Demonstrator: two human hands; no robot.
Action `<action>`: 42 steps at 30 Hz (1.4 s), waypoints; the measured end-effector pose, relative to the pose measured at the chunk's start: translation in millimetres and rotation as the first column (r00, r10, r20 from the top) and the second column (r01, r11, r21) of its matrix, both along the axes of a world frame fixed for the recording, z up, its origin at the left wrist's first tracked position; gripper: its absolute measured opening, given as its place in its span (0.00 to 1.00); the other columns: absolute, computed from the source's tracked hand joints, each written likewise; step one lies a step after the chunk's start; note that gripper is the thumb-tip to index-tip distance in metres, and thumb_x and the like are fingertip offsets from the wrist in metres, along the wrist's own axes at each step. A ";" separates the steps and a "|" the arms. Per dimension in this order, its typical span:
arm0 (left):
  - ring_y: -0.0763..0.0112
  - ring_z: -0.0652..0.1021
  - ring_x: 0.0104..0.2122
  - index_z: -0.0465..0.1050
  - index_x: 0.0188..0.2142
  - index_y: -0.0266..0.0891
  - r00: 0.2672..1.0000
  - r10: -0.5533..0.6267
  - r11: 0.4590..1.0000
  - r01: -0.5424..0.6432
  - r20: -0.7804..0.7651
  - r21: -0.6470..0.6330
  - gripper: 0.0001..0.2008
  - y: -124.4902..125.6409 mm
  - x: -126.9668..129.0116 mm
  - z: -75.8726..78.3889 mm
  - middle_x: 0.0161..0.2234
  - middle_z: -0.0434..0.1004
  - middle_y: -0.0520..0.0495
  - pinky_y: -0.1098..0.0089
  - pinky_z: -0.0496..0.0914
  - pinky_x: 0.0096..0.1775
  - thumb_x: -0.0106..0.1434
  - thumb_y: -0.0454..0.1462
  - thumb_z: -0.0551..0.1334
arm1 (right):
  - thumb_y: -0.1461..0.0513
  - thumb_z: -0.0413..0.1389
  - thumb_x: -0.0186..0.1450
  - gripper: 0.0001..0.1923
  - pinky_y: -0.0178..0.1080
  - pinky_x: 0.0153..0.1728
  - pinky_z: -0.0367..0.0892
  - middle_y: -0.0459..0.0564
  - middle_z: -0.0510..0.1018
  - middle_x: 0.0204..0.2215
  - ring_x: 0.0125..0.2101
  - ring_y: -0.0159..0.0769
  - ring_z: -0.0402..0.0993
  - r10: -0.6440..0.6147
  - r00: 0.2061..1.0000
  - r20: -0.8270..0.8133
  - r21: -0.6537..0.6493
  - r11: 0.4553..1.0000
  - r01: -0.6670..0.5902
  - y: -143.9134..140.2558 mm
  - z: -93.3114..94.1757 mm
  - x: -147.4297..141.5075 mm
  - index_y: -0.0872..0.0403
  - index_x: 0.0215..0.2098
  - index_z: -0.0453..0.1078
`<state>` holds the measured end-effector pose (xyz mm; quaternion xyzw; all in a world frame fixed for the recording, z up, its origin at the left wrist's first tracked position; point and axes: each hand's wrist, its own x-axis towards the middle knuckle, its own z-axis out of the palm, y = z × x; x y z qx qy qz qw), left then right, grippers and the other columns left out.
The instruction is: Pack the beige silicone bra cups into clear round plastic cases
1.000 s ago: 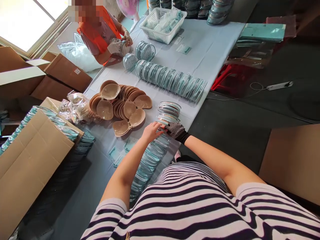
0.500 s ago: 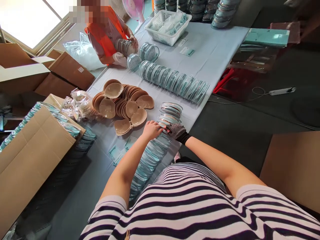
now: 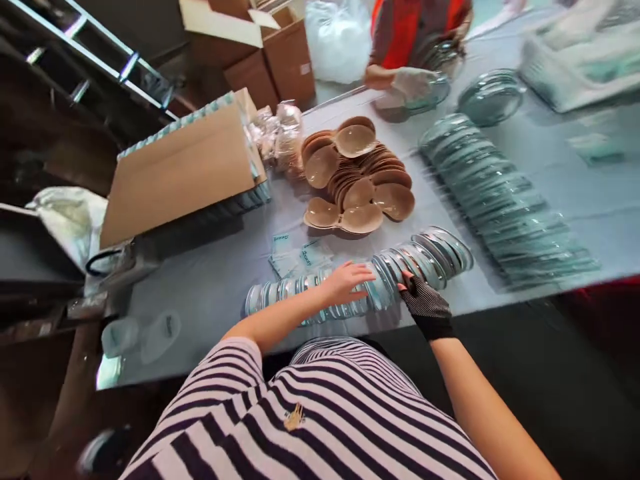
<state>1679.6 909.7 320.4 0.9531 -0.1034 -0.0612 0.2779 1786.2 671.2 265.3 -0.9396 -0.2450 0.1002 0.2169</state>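
A long row of round clear plastic cases (image 3: 287,290) lies along the near edge of the table, packed face to face. My bare left hand (image 3: 349,283) hovers over the middle of this row, its fingers stretched out and holding nothing. My right hand (image 3: 425,300), in a dark dotted fingerless glove, is at the row's near side farther right. Its bare fingertips curl against the edge of a case. Beyond the row sits a heap of brown bra cups (image 3: 357,183), some joined in pairs. Small printed teal cards (image 3: 313,255) lie between the heap and the row.
A cardboard box (image 3: 185,173) of cases stands at left, beside clear-wrapped bundles (image 3: 287,140). Another row of cases (image 3: 505,200) runs along the right. Across the table a person in an orange vest (image 3: 400,33) handles cases near a white basket (image 3: 570,73).
My view has swung left, bringing the table's left end into sight. My left hand has come off the cases with its fingers spread. My right hand stays at the row.
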 end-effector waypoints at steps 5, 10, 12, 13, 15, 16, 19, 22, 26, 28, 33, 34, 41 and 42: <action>0.46 0.54 0.69 0.65 0.62 0.49 0.968 0.250 0.959 -0.245 -0.023 0.143 0.34 28.5 -94.8 -11.1 0.68 0.58 0.40 0.40 0.48 0.65 0.57 0.44 0.70 | 0.54 0.44 0.71 0.23 0.41 0.43 0.69 0.57 0.81 0.43 0.42 0.45 0.78 0.194 0.979 0.059 0.088 0.976 -0.198 43.6 22.7 -0.8 0.55 0.56 0.71; 0.46 0.58 0.67 0.62 0.64 0.46 0.918 0.383 0.920 -0.371 -0.099 0.126 0.34 24.8 -102.8 -29.9 0.68 0.58 0.37 0.41 0.52 0.65 0.60 0.48 0.67 | 0.60 0.48 0.70 0.19 0.41 0.52 0.65 0.56 0.79 0.49 0.49 0.43 0.74 0.571 0.821 0.012 -0.003 0.821 -0.571 168.3 26.3 7.2 0.53 0.56 0.71; 0.48 0.58 0.67 0.63 0.64 0.46 0.908 0.404 0.914 -0.399 -0.113 0.067 0.32 21.8 -95.0 -29.6 0.67 0.58 0.38 0.42 0.51 0.65 0.62 0.47 0.66 | 0.62 0.54 0.66 0.22 0.43 0.54 0.63 0.56 0.76 0.54 0.53 0.45 0.71 0.655 0.756 -0.019 -0.105 0.750 -0.653 221.2 20.0 13.9 0.53 0.59 0.69; 0.49 0.59 0.67 0.63 0.63 0.46 0.902 0.415 0.910 -0.415 -0.120 0.021 0.31 22.1 -92.7 -27.8 0.67 0.59 0.38 0.42 0.51 0.65 0.62 0.46 0.66 | 0.63 0.56 0.64 0.25 0.43 0.55 0.62 0.57 0.75 0.56 0.54 0.46 0.70 0.666 0.746 -0.024 -0.147 0.736 -0.661 243.1 17.0 19.1 0.54 0.60 0.68; 0.51 0.60 0.67 0.64 0.62 0.45 0.891 0.436 0.888 -0.449 -0.124 -0.100 0.28 27.9 -93.1 -22.4 0.66 0.62 0.39 0.43 0.53 0.65 0.64 0.45 0.64 | 0.64 0.57 0.62 0.27 0.45 0.55 0.61 0.59 0.74 0.56 0.54 0.48 0.69 0.617 0.787 0.004 -0.198 0.772 -0.604 273.0 12.9 35.8 0.56 0.60 0.67; 0.53 0.62 0.66 0.65 0.61 0.45 0.885 0.451 0.870 -0.465 -0.117 -0.167 0.26 33.8 -95.7 -19.5 0.65 0.64 0.40 0.45 0.55 0.65 0.65 0.43 0.63 | 0.63 0.56 0.63 0.25 0.45 0.55 0.61 0.60 0.74 0.55 0.53 0.49 0.69 0.557 0.830 0.036 -0.202 0.817 -0.540 280.4 12.1 47.4 0.57 0.59 0.68; 0.59 0.70 0.61 0.68 0.58 0.44 0.849 0.521 0.786 -0.517 -0.089 -0.338 0.20 62.1 -106.5 -13.2 0.60 0.70 0.41 0.51 0.64 0.61 0.68 0.40 0.59 | 0.58 0.48 0.69 0.18 0.44 0.52 0.61 0.61 0.77 0.49 0.50 0.49 0.70 0.332 0.936 0.118 -0.180 0.934 -0.309 277.6 13.2 92.3 0.57 0.51 0.72; 0.62 0.75 0.55 0.71 0.55 0.43 0.813 0.573 0.723 -0.559 -0.099 -0.405 0.16 97.6 -106.8 -13.0 0.55 0.75 0.42 0.56 0.69 0.57 0.69 0.39 0.56 | 0.56 0.50 0.67 0.19 0.44 0.51 0.61 0.61 0.77 0.49 0.49 0.50 0.70 0.246 0.962 0.114 -0.276 0.939 -0.207 259.7 13.7 136.5 0.57 0.51 0.72; 0.60 0.74 0.56 0.73 0.53 0.42 0.863 0.498 0.804 -0.497 -0.087 -0.327 0.15 138.1 -62.6 -24.0 0.54 0.75 0.42 0.55 0.68 0.57 0.68 0.39 0.57 | 0.57 0.58 0.61 0.24 0.45 0.51 0.60 0.62 0.77 0.51 0.49 0.51 0.69 0.418 0.908 -0.034 -0.522 0.768 -0.372 251.3 2.8 162.5 0.57 0.53 0.72; 0.56 0.70 0.59 0.73 0.53 0.42 0.917 0.395 0.883 -0.395 -0.050 -0.254 0.15 151.1 -20.8 -34.6 0.56 0.74 0.42 0.53 0.66 0.59 0.67 0.38 0.59 | 0.59 0.56 0.62 0.22 0.46 0.53 0.58 0.62 0.76 0.52 0.51 0.51 0.68 0.472 0.881 -0.030 -0.561 0.721 -0.406 253.5 -4.5 160.3 0.59 0.54 0.72; 0.56 0.74 0.54 0.76 0.48 0.41 0.985 0.159 0.985 -0.163 -0.064 -0.057 0.14 156.8 80.6 -68.9 0.52 0.76 0.40 0.54 0.68 0.55 0.63 0.33 0.62 | 0.61 0.48 0.68 0.19 0.47 0.53 0.58 0.63 0.76 0.50 0.51 0.51 0.68 0.495 0.869 -0.003 -0.576 0.709 -0.406 261.1 -3.3 145.7 0.57 0.52 0.73; 0.56 0.75 0.51 0.77 0.47 0.40 0.986 0.142 0.989 -0.145 -0.091 -0.026 0.13 154.6 92.0 -75.0 0.49 0.77 0.39 0.54 0.69 0.53 0.63 0.32 0.61 | 0.61 0.47 0.69 0.19 0.47 0.51 0.60 0.62 0.77 0.49 0.50 0.50 0.70 0.488 0.872 -0.039 -0.585 0.696 -0.416 263.1 1.4 144.6 0.56 0.51 0.74; 0.53 0.66 0.61 0.71 0.56 0.42 0.939 0.343 0.939 -0.343 0.023 -0.025 0.20 153.4 107.9 -69.9 0.58 0.70 0.39 0.52 0.61 0.61 0.64 0.36 0.60 | 0.63 0.51 0.68 0.16 0.40 0.45 0.64 0.60 0.80 0.46 0.45 0.43 0.76 0.644 0.727 -0.238 -0.553 0.525 -0.647 278.9 66.7 139.5 0.55 0.52 0.73; 0.51 0.61 0.65 0.71 0.56 0.44 0.935 0.347 0.938 -0.346 0.071 -0.025 0.21 157.7 109.2 -59.7 0.61 0.66 0.39 0.48 0.54 0.65 0.63 0.37 0.62 | 0.63 0.52 0.68 0.16 0.42 0.46 0.64 0.61 0.80 0.47 0.45 0.44 0.76 0.678 0.704 -0.212 -0.549 0.513 -0.659 280.6 79.2 136.3 0.56 0.52 0.73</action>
